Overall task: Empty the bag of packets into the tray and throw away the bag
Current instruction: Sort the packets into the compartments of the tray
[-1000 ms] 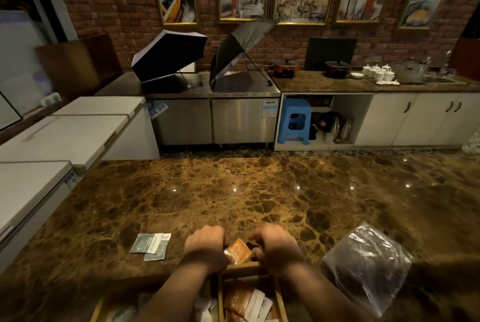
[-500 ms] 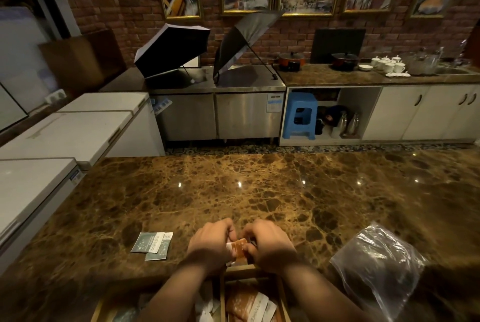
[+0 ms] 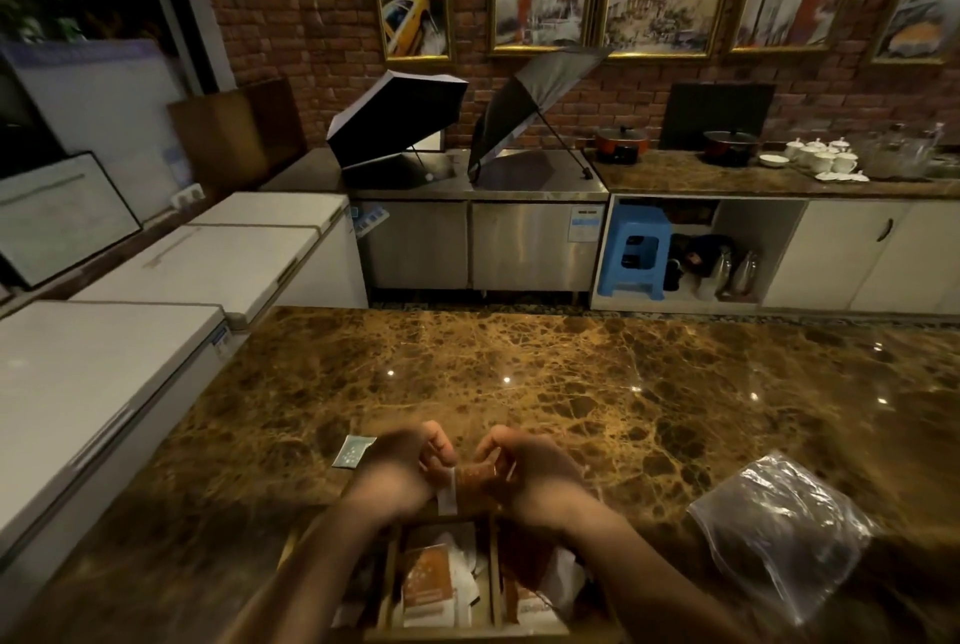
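Both hands, left hand (image 3: 400, 472) and right hand (image 3: 530, 474), pinching orange packets (image 3: 470, 479) above tray (image 3: 395, 555). Best: square stack, lower flat into compartment. Bag (image 3: 779, 534) lying empty alongside.

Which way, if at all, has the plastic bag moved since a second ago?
No. The plastic bag lies just as far right of the green packets on the countertop; only the camera shifted.
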Demonstrator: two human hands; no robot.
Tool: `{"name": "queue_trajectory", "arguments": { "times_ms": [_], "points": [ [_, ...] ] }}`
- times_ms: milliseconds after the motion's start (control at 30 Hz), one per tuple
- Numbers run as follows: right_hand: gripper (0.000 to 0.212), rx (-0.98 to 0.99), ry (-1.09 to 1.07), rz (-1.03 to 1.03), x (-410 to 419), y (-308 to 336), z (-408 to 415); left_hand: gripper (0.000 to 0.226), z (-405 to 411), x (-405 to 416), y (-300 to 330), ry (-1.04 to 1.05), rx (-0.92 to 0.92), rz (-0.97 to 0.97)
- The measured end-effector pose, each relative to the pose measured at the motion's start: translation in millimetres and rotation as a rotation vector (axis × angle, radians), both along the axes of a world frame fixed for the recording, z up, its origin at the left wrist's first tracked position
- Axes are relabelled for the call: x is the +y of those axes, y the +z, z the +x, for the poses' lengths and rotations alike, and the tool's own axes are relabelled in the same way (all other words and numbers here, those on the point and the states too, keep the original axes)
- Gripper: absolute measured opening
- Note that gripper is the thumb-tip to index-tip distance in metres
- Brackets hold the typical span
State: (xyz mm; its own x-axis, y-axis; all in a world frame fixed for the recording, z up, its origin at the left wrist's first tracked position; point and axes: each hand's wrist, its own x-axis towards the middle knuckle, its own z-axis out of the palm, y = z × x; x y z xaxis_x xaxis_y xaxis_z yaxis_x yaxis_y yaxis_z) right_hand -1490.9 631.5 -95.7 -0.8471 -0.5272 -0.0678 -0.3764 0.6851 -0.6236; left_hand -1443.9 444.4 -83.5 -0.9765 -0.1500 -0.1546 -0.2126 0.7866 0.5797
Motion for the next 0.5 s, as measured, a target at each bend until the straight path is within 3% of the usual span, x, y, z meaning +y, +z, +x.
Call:
{"name": "queue_trajectory", "arguments": {
  "times_ms": [167,500],
  "points": [
    [0.023,-0.062,0.059,0.039,-8.2,7.4,28.7,0.017,34.0,-8.8,-3.6,0.003,-0.005,-0.016],
    [0.025,0.091,0.118,0.252,-14.4,8.2,48.2,0.014,60.1,-6.7,-7.7,-0.004,0.016,-0.054]
  ]
}}
